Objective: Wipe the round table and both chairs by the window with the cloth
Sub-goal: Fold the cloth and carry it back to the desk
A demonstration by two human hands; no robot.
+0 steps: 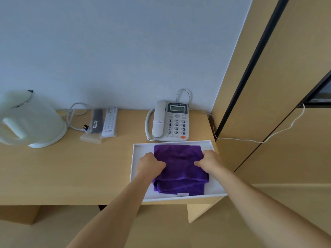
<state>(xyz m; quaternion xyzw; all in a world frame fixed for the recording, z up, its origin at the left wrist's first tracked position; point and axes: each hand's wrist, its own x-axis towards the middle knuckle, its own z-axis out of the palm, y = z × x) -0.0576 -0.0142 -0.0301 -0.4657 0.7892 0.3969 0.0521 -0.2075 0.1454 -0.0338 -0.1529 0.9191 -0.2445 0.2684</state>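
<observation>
A folded purple cloth lies in a shallow white tray at the right end of a wooden desk. My left hand grips the cloth's left edge with curled fingers. On the opposite edge my right hand grips it the same way. The round table and the chairs are out of view.
A white desk phone stands just behind the tray. Two remotes lie mid-desk, and a white kettle with its cord sits at the left. A wooden panel wall rises at the right, with a thin cable running across it.
</observation>
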